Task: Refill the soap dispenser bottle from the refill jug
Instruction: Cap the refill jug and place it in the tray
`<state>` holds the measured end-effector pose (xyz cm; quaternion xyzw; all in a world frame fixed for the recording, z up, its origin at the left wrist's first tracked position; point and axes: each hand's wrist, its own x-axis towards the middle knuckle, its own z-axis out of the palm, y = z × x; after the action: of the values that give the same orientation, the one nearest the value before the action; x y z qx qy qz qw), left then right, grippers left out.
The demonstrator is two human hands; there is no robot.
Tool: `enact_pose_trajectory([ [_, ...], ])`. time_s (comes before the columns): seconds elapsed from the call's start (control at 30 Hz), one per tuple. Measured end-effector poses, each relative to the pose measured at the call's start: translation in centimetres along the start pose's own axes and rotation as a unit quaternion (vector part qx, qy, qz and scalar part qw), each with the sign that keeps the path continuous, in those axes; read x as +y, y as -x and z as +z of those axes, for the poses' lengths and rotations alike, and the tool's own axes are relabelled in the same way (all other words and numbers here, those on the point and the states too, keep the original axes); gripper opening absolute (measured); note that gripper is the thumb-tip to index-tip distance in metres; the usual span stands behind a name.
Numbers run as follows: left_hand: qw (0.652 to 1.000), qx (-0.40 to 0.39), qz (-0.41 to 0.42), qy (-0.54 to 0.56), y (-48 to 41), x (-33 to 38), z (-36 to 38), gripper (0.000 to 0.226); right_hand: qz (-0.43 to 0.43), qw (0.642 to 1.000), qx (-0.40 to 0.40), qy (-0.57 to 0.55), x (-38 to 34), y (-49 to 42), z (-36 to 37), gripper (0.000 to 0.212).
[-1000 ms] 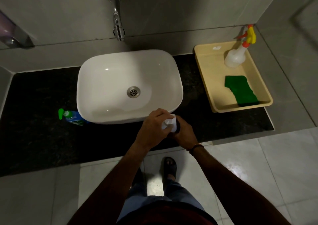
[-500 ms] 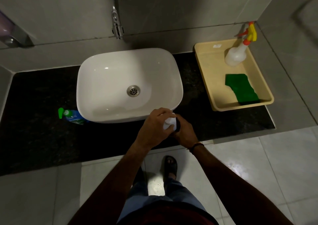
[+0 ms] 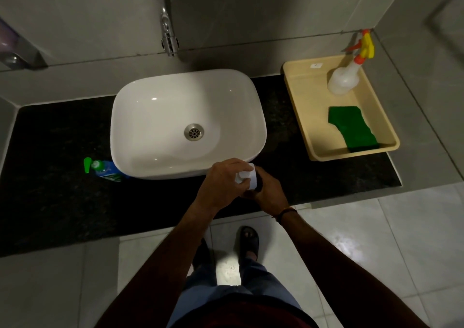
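1. A white basin sits mid-tabletop under a wall tap; the dark tabletop runs left to right against grey tile.
2. Left of the basin, touching its near corner, lies a blue bottle with a green cap.
3. At far right, a beige tray holds a clear spray bottle at its far end and a green scouring pad at its near end.
4. The soap dispenser bottle stands at the tabletop's near edge, just in front of the basin and largely hidden by the hands.
5. The left hand is curled over its white top, gripping it from above.
6. The right hand, a dark band at the wrist, wraps round the bottle's dark body from the right.
7. Below, a sandalled foot stands on pale floor tiles.
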<state>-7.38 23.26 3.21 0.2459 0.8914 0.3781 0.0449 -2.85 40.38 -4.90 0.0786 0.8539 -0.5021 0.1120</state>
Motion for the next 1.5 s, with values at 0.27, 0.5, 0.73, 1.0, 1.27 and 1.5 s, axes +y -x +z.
enact_pose_trajectory([
  [0.27,0.997,0.047,-0.045,0.038,2.1,0.0,0.4,0.043,0.051,0.977,0.195,-0.065,-2.1,2.7,7.0,0.072],
  [0.5,0.99,0.128,-0.052,0.039,-0.9,-0.5,-0.7,0.033,0.096,0.957,0.267,-0.057,-1.5,4.0,5.6,0.075],
  [0.73,0.997,0.079,-0.005,0.004,-11.9,4.0,4.0,0.044,0.071,0.897,0.436,-0.024,-0.5,3.2,-7.3,0.073],
  [1.0,0.979,-0.044,-0.074,-0.182,-24.8,3.5,15.9,0.065,0.036,0.906,0.413,0.089,1.8,-12.0,-21.3,0.074],
  [1.27,0.968,-0.069,-0.081,-0.227,-29.0,0.5,20.4,0.068,-0.012,0.943,0.32,0.089,4.7,-26.1,-23.5,0.067],
  [1.5,0.972,-0.077,-0.094,-0.2,-29.6,0.4,20.6,0.074,-0.046,0.962,0.267,0.016,5.0,-32.4,-23.0,0.076],
])
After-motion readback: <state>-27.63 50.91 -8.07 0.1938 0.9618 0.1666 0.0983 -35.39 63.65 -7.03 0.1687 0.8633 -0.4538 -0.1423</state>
